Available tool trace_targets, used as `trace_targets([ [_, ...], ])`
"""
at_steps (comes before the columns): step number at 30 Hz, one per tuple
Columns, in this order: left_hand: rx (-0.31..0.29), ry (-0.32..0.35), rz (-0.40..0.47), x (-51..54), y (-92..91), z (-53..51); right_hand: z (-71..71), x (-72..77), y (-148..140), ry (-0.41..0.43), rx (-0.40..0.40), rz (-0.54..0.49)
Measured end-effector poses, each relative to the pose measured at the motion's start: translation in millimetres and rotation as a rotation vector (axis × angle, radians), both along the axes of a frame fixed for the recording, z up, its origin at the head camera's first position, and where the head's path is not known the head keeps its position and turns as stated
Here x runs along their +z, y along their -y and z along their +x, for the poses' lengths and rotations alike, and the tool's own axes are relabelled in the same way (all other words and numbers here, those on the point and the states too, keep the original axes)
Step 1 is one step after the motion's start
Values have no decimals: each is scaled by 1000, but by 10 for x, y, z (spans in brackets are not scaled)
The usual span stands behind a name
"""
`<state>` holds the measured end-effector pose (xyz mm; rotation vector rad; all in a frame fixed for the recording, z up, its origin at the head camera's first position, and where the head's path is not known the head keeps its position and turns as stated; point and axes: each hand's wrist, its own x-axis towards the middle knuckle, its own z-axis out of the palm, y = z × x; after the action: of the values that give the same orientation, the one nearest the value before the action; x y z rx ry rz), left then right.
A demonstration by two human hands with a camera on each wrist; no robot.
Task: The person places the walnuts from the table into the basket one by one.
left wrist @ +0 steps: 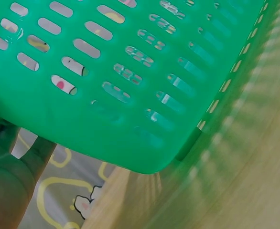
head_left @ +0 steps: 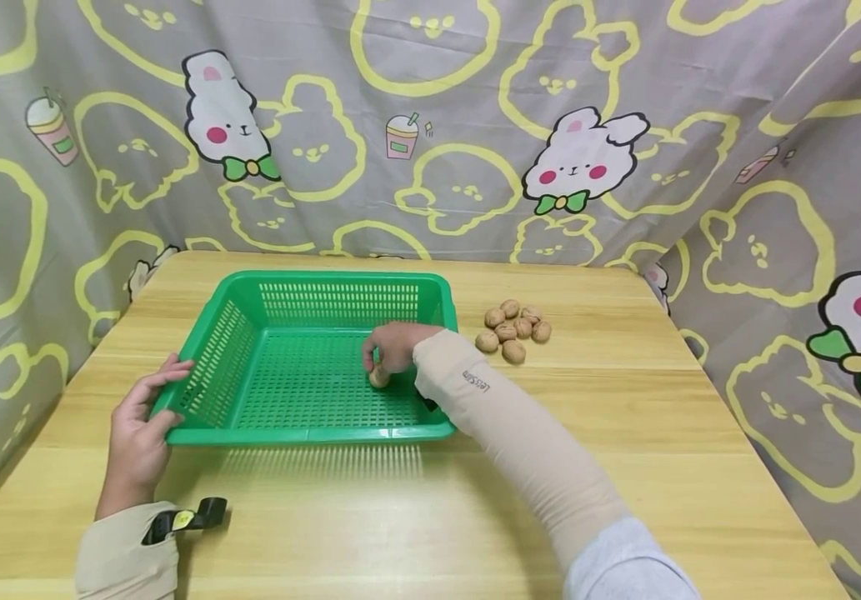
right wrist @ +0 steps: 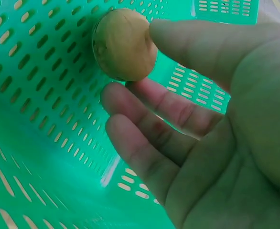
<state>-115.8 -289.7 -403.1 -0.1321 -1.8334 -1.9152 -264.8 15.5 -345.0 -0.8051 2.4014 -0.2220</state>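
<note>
One round, tan walnut with a hard, faintly ridged shell sits inside the basket space, low over the right part of the slotted floor; whether it touches that floor is hard to tell. The right hand pinches it between thumb and index fingertip, while the other fingers curve loosely beside it, as the right wrist view shows. Around them stands a rectangular, bright green plastic basket with rounded corners, a smooth, glossy rim and walls and floor pierced by rows of small elongated slots. At its near left corner, the left hand grips the rim, thumb toward the front edge and fingers over the side. Just beyond the basket's right side, a loose cluster of tan, wrinkle-shelled walnuts lies on the pale yellow, wood-grained table. Beige fabric sleeves cover both forearms, and a curved black plastic fitting juts from the left wrist. Behind everything hangs a softly creased grey cloth curtain printed with yellow outlined animals, white rabbits in green bows and pink cups.
</note>
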Motion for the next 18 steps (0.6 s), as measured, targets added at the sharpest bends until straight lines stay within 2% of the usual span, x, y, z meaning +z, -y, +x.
trace_targets([
  [6, -12, -10, 13, 8, -3, 0, 7, 10, 3, -28, -7, -18],
  [10, -17, -14, 8, -2, 5, -7, -6, 51, -2, -57, -17, -73],
  [14, -18, -13, 3, -6, 13, -10, -18, 101, -19, -52, -28, -140],
  [18, -18, -11, -2, -4, 10, 0, -25, 160, -36, -64, -20, -169],
])
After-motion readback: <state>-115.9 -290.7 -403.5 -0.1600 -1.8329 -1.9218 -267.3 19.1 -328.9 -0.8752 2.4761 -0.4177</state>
